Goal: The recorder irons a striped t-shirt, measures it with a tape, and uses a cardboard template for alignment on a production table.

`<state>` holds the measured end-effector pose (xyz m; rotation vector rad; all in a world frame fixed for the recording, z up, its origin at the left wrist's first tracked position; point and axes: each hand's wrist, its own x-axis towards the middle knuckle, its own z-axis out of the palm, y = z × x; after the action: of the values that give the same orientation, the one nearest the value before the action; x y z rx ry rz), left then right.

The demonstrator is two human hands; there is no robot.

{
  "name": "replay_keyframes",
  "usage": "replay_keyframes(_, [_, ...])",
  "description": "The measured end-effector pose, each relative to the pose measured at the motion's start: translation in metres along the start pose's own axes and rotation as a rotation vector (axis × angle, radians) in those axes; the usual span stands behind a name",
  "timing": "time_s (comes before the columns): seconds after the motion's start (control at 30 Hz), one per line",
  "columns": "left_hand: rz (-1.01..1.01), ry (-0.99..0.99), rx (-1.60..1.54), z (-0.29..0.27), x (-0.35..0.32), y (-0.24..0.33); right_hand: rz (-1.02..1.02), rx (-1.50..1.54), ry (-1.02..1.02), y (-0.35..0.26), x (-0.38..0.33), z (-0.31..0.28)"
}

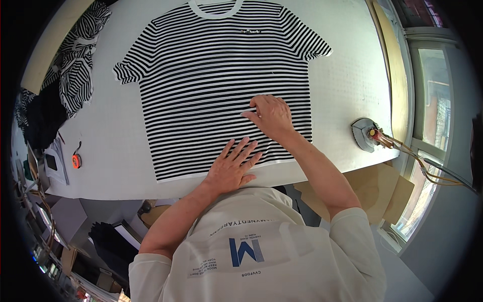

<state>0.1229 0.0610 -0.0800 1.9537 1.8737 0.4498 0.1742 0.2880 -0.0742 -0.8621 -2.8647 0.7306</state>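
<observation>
I see the striped T-shirt [221, 85] flat on the white desk [347, 85], collar toward frame top, left hand [232, 168] splayed flat on its hem, right hand [271, 117] nearer center, fingers loosely curled, pressing fabric, gripping nothing.

A single head-worn fisheye view looks steeply down, close above the white table [115, 141], whose edges bend toward the picture's dark rim.

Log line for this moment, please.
left hand: flat on black-and-white striped knit T-shirt | right hand: pressing shirt | white table
</observation>
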Motion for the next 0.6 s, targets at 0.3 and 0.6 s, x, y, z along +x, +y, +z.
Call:
replay_keyframes(0.3, [-0.172, 0.204, 0.066, -0.017, 0.051, -0.022, 0.184, -0.022, 0.268, 0.031, -0.044, -0.024])
replay_keyframes(0.6, [-0.782, 0.587, 0.225, -0.046, -0.076, -0.071, 0.895, 0.211, 0.081, 0.06, -0.156, -0.063])
